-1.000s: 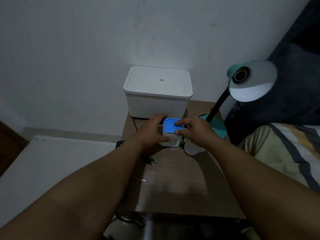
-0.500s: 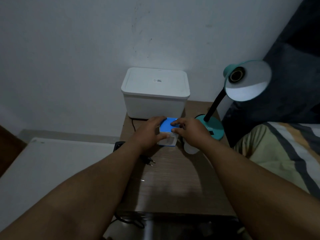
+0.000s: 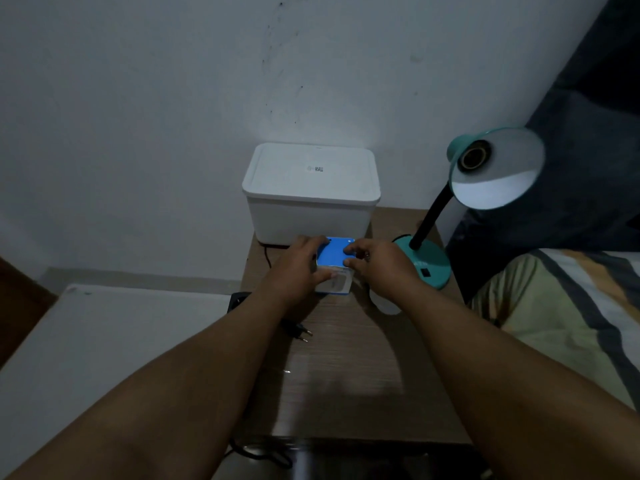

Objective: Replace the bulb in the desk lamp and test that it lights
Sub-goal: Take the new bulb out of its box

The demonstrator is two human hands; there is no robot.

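Both hands are on a small cardboard bulb box [image 3: 334, 263] with a smooth blue top and pale printed sides, standing toward the back of a wood-grain bedside table [image 3: 349, 368]. The left hand [image 3: 300, 268] wraps its curled fingers round the box's left side; the right hand [image 3: 377, 263] pinches at the top's right edge with bent fingertips. Just behind the box sits a matte white plastic bin [image 3: 310, 195] with rounded corners and a lipped lid, against the wall. To the right stands the teal desk lamp [image 3: 485, 171]: round glossy base near the table's right edge, black bendy neck, dome shade tilted so its bare socket shows. A white rounded bulb [image 3: 386, 304] lies under the right wrist. A black two-pin plug [image 3: 296, 330] lies loose near the left edge, and the table's front half is bare wood.
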